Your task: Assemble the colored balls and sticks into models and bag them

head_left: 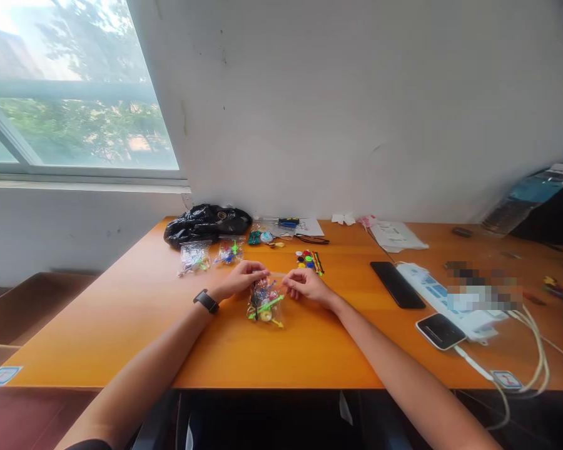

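A small clear plastic bag (pixel 266 304) with green, yellow, blue and dark parts inside is held between my hands, close above the table or resting on it. My left hand (pixel 244 279) has its fingers closed at the bag's upper left corner. At the upper right corner, my right hand (pixel 308 286) pinches the bag's edge. Just beyond, small coloured discs (pixel 304 259) lie beside a few thin coloured strips (pixel 318 262). Farther left are two similar filled bags, a nearer clear bag (pixel 194 257) and a farther clear bag (pixel 229 250).
A black plastic bag (pixel 206 226) lies at the table's back left, with tools (pixel 288 222) and small parts beside it. To the right are a black phone (pixel 397 285), a white power strip (pixel 434 290), a white device (pixel 441 331) with cables, and a water bottle (pixel 525 197).
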The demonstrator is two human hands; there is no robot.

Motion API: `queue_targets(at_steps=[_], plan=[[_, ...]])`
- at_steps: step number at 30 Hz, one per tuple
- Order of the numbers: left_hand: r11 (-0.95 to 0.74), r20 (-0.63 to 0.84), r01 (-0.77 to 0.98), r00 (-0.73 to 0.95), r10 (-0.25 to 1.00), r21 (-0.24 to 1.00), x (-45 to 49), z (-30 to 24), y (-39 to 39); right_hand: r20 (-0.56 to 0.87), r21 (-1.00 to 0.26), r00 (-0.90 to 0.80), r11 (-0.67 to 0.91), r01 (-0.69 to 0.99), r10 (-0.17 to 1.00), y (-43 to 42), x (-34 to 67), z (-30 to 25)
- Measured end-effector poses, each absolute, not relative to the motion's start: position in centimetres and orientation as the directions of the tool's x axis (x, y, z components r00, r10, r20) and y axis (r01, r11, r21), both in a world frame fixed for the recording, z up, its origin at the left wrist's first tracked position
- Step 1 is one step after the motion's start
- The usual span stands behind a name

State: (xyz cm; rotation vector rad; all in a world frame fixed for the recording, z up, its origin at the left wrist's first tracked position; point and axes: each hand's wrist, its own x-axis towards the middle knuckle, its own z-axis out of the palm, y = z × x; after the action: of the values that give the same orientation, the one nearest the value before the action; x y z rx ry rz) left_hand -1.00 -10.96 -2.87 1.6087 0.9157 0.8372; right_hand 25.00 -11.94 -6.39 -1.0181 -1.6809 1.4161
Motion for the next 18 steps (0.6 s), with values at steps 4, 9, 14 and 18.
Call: queue_targets(at_steps=[4,9,14,18], plan=[[-0.092,0.124,-0.335,0.077,0.989,0.938,-3.0,-2.5,-8.6,0.009,-0.991,-0.424,0.063,0.114,0.906,-11.3,25.1,-6.8],[-0.258,-0.041,-0.666,-0.399,0.916,0.700,-6.1,-1.7,-5.9,-0.007,-0.992,-0.423,0.048,0.120,0.906,-11.0,25.3,-7.0],[-0.164,-0.270,-0.670,-0.494,0.826,0.724,-5.2,-3.6,-6.0,-0.026,-0.992,-0.429,0.030,0.124,0.903,-10.9,25.4,-7.1],[0.007,-0.307,-0.667,-0.334,0.891,0.745,-3.0,-4.8,-7.0,-0.023,-0.987,-0.432,0.047,0.152,0.902,-10.9,25.3,-7.1]])
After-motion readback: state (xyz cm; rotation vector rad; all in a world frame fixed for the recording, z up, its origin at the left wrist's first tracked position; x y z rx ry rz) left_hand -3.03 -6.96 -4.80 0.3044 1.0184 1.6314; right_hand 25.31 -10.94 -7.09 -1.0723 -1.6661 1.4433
